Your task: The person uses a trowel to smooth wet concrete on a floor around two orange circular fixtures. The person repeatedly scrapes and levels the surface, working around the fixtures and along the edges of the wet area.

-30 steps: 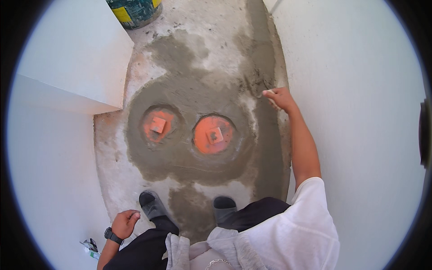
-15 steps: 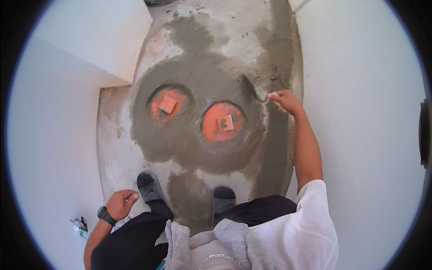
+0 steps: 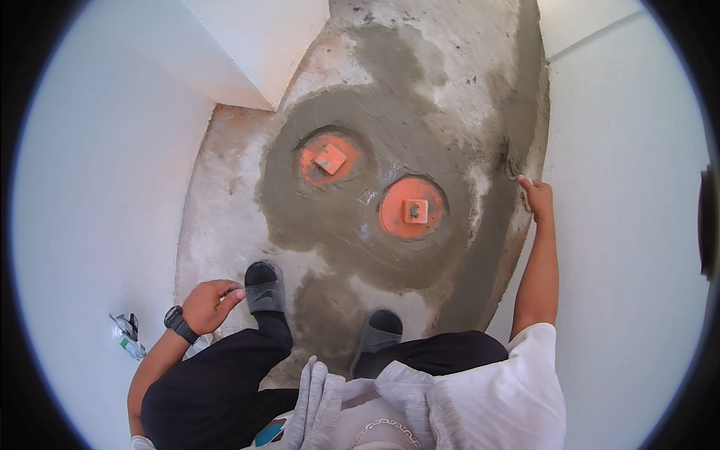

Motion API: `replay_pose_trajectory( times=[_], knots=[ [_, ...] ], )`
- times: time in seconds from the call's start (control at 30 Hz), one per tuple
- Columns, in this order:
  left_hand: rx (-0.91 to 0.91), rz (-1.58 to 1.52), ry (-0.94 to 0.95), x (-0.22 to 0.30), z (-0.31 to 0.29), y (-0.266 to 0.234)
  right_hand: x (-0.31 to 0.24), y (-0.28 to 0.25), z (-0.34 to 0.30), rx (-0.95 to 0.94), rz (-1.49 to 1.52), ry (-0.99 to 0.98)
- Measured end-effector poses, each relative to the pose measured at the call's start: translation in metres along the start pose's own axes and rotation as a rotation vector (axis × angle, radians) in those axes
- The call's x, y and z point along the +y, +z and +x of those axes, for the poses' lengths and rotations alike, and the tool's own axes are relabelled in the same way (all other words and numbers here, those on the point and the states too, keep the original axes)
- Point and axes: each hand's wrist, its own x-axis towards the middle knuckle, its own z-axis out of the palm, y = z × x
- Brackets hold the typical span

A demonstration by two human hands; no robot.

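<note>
Two mortar hollows (image 3: 363,166) hold orange plugs (image 3: 414,211) (right hand (image 3: 538,198) clamped on a trowel (image 3: 513,172), left hand (image 3: 208,306) loosely parted).

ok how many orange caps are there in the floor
2. The left cap sits a little farther off; the right cap sits nearer. Grey cement surrounds both.

Smooth mortar (image 3: 345,225) on rough concrete (image 3: 214,217)
Mortar matt, finely streaked; left cap (image 3: 330,159) and right cap (image 3: 414,210) plastic-looking, dull, smeared; right wall (image 3: 626,187) smooth, matt; trousers (image 3: 214,382) and shirt (image 3: 502,394) soft matt cloth; near chain (image 3: 388,422) apparently metal.
</note>
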Motion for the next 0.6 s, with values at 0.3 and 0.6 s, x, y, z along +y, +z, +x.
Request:
replay_pose_trajectory(
  times=[0.3, 0.6],
  knots=[
    [-0.088, 0.06, -0.115, -0.017, -0.018, 0.007, -0.119, 0.104, -0.027, -0.06, -0.782, -0.732],
    [-0.043, -0.16, -0.169, -0.031, -0.041, 0.021, -0.217, 0.205, -0.012, -0.189, -1.064, -0.741]
  ],
)
